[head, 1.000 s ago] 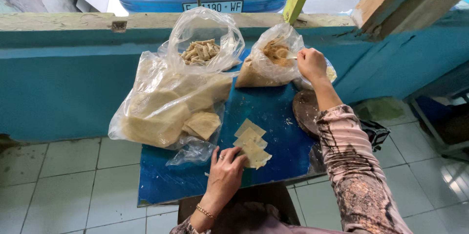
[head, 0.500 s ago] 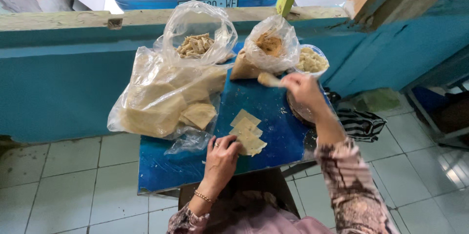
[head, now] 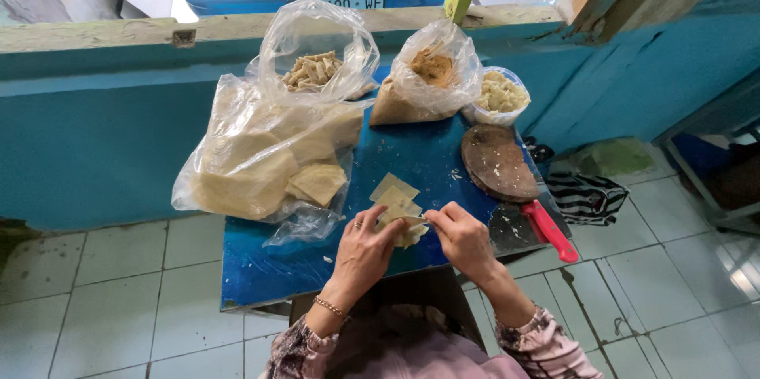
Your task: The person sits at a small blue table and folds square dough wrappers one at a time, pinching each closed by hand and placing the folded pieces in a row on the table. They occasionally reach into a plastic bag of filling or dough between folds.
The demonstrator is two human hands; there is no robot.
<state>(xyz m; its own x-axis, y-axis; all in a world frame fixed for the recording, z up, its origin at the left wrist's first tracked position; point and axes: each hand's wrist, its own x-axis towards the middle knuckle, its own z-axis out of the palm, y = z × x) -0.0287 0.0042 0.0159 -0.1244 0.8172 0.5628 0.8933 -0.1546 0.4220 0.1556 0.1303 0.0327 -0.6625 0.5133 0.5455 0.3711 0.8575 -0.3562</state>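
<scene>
Everything here is placed from the stack of pale square wrappers (head: 393,198) at the near middle of the blue counter (head: 269,268).

Far left of the stack slumps a large clear bag of flat sheets (head: 253,161), its mouth sagging toward the stack so that a few sheets spill within easy reach. Behind the stack and a little left, an open bag of short tan sticks (head: 310,70) stands with its rim rolled wide, probably for dipping in.

The left hand (head: 362,251) comes in from the near edge just below the stack. Its fingers (head: 372,217) are curled and pinch the left side of a single wrapper (head: 408,229) lifted off the pile. The right hand (head: 461,238) mirrors it; its fingers (head: 435,217) are pressed together on the wrapper's other side, so the piece is held between both hands just on the near side of the stack.

Behind and right of the stack stand a bag of brownish filling (head: 427,74) and a small tub of pale filling (head: 499,94), both open-topped. Right of the stack lies a round wooden board (head: 497,164), and nearer, at the counter's right edge, a red-handled knife (head: 550,230) whose handle juts past the corner.

Bare blue surface remains left of the hands, along the near edge.
</scene>
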